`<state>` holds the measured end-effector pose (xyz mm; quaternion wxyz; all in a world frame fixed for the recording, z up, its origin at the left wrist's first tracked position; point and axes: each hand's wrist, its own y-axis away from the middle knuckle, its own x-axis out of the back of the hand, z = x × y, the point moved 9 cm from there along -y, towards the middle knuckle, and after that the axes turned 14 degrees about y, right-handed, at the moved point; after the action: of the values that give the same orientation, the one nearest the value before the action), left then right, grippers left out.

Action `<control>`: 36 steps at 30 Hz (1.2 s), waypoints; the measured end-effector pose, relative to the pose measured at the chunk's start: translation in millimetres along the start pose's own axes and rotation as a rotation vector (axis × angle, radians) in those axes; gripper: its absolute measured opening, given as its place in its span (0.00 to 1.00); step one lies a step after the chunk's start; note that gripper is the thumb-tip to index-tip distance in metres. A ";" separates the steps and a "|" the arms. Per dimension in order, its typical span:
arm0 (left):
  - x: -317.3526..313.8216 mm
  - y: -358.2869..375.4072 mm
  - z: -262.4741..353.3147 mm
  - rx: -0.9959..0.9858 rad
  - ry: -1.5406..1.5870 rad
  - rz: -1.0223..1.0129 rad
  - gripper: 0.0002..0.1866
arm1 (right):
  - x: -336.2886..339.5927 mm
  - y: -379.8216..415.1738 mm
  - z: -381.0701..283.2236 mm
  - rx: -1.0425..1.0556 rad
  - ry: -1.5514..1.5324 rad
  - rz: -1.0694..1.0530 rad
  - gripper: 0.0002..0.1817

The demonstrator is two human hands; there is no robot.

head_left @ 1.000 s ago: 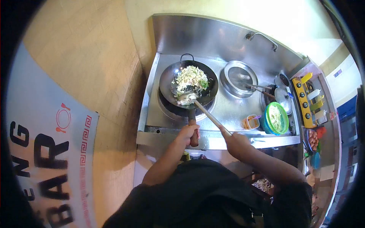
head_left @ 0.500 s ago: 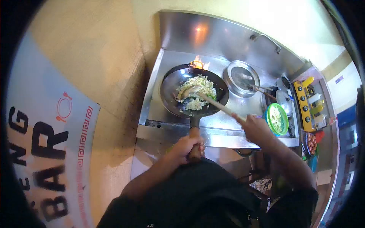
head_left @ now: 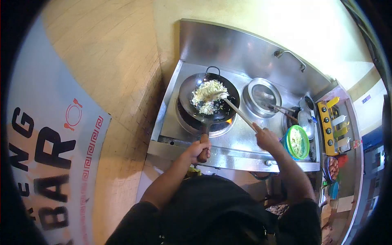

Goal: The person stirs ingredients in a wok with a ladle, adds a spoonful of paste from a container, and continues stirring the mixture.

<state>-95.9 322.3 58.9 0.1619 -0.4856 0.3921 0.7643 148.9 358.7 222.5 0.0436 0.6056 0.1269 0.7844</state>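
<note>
A dark wok [head_left: 189, 100] is over the left burner [head_left: 185, 125], set toward the back so the front of the burner ring shows. My left hand [head_left: 199, 151] is closed around its wooden handle [head_left: 203, 141]. Whitish food with green bits, like rice and chopped vegetables [head_left: 209, 90], lies inside. In my right hand [head_left: 267, 139] is a long-handled wok spatula [head_left: 241, 114]. Its head rests against the right side of the food and is partly hidden there. A small orange flame [head_left: 230, 121] shows below the wok's front right edge.
Right of the wok sits a round metal pot [head_left: 248, 102]. A green basket [head_left: 289, 143] of shredded vegetables stands at the stove's right front. Beyond are a lidded pan [head_left: 305, 118], squeeze bottles [head_left: 339, 120] and a bowl of reddish items [head_left: 333, 168]. A tap [head_left: 292, 53] juts from the back panel.
The wok has moved back relative to the burner, uncovering its front. The flame behind the wok is gone from sight, and one now shows in front. The spatula head has shifted right.
</note>
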 end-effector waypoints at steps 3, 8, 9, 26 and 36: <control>19.5 0.9 8.6 -0.064 -0.163 0.091 0.06 | 6.9 -0.5 -16.6 -0.061 -0.336 0.025 0.26; 45.3 46.9 -5.7 -0.177 -1.143 -0.167 0.19 | -45.5 -53.5 -27.1 -0.177 -0.462 0.129 0.25; 72.7 61.5 -19.9 -0.010 -0.954 -0.093 0.22 | -35.9 -45.6 -38.9 -0.191 -0.712 -0.063 0.24; 10.4 6.6 -11.1 0.067 0.046 0.008 0.19 | -14.2 -34.1 -39.2 0.009 -0.028 -0.076 0.25; -33.5 23.3 -18.6 0.007 -0.007 0.217 0.05 | 11.2 23.2 -41.0 0.159 0.419 0.119 0.30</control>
<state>-83.1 297.9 94.2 0.0812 -0.4370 0.4446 0.7776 108.6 332.8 229.2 -0.0781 0.4376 0.1587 0.8816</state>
